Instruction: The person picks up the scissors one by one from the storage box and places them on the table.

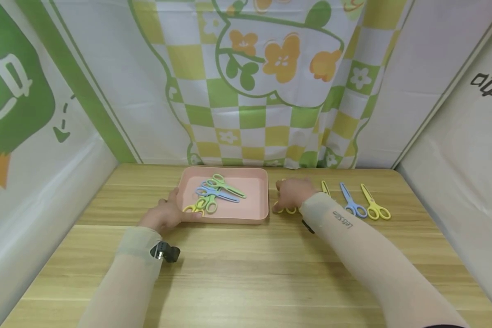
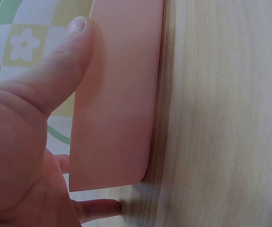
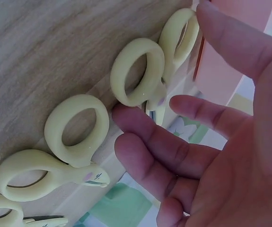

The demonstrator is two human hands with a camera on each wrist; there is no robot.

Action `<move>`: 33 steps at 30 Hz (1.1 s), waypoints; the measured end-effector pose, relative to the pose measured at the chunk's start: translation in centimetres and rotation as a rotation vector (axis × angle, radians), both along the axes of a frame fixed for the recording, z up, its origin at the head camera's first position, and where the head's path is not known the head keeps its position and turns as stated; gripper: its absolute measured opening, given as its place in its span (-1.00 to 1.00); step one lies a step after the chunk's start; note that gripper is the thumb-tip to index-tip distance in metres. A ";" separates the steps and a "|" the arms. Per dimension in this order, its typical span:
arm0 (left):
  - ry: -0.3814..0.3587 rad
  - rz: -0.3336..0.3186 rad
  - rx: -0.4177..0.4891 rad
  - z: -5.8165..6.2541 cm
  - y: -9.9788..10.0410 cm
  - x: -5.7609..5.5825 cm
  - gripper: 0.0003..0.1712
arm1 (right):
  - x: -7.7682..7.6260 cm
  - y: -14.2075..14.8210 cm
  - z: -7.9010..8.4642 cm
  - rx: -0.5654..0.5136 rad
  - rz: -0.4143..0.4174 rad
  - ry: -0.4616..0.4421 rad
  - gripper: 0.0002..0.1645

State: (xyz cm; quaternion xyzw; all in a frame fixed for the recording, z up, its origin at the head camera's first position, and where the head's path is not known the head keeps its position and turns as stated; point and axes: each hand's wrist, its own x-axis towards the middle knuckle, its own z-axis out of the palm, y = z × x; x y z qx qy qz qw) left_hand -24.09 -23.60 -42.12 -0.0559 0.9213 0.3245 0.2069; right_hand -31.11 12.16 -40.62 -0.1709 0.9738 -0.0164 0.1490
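My left hand point(image 1: 164, 214) braces the near left corner of a pink tray point(image 1: 252, 196). In the left wrist view its straight thumb point(image 2: 69, 64) lies against the tray's outer wall, other fingers round the corner. Green scissors point(image 1: 229, 187), blue scissors point(image 1: 225, 195) and yellow scissors point(image 1: 192, 208) overlap inside the tray. Right of the tray, my right hand point(image 1: 295, 193) is over another pair of yellow scissors point(image 3: 138, 71). Its thumb and fingers spread about their handle loops, a fingertip touching or very near one loop. The blades are mostly hidden.
More yellow scissors point(image 3: 76, 130) lie beside my right hand, partly under the forearm. Blue scissors point(image 1: 349, 200) and yellow scissors point(image 1: 373, 202) lie farther right on the wooden table point(image 1: 246, 273). A patterned cloth point(image 1: 266, 127) hangs behind; pale side walls flank the table.
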 end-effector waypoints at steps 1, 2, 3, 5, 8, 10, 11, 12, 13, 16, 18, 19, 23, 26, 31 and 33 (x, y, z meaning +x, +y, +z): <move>-0.001 0.000 0.005 0.0 0.0 0.0 0.58 | 0.0 0.0 0.0 0.002 0.007 0.001 -0.33; -0.001 -0.002 0.002 -0.1 0.0 -0.1 0.58 | 0.0 -0.1 0.1 0.010 0.017 0.003 -0.41; -0.001 -0.004 -0.001 -0.1 -0.1 -0.1 0.58 | 0.1 -0.1 0.2 0.020 0.026 0.004 -0.46; -0.002 -0.008 -0.007 -0.2 -0.1 -0.1 0.58 | 0.1 -0.2 0.2 0.044 0.040 0.009 -0.55; -0.005 -0.014 -0.022 -0.2 -0.2 -0.1 0.58 | 0.2 -0.3 0.1 0.065 0.054 0.008 -0.62; -0.005 -0.017 -0.023 -0.2 -0.2 -0.1 0.58 | 0.2 -0.4 0.0 0.068 0.056 0.002 -0.66; -0.006 -0.017 -0.021 -0.1 -0.1 0.0 0.57 | 0.2 -0.3 0.0 0.069 0.057 -0.001 -0.68; -0.005 -0.018 -0.021 -0.1 -0.1 0.0 0.57 | 0.2 -0.3 0.0 0.068 0.058 -0.001 -0.69; -0.005 -0.017 -0.019 -0.1 -0.1 0.0 0.57 | 0.2 -0.3 -0.1 0.066 0.061 -0.001 -0.70; -0.005 -0.015 -0.019 0.0 -0.2 0.0 0.58 | 0.1 -0.3 -0.1 0.055 0.070 0.002 -0.73; -0.005 -0.014 -0.023 0.1 -0.2 0.1 0.58 | 0.1 -0.3 -0.1 0.046 0.076 0.003 -0.74; -0.006 -0.012 -0.021 0.1 -0.2 0.1 0.59 | 0.1 -0.3 -0.1 0.043 0.078 0.004 -0.75; -0.006 -0.004 -0.018 0.2 -0.1 0.1 0.59 | 0.1 -0.3 -0.1 0.040 0.088 0.009 -0.75; -0.005 -0.002 -0.011 0.1 -0.1 0.1 0.61 | 0.1 -0.3 -0.1 0.036 0.092 0.013 -0.75; -0.004 0.002 -0.009 0.1 -0.1 0.1 0.62 | 0.1 -0.3 -0.1 0.035 0.093 0.011 -0.75; -0.007 0.008 0.002 0.1 -0.1 0.1 0.62 | 0.2 -0.3 0.0 0.047 0.098 0.012 -0.76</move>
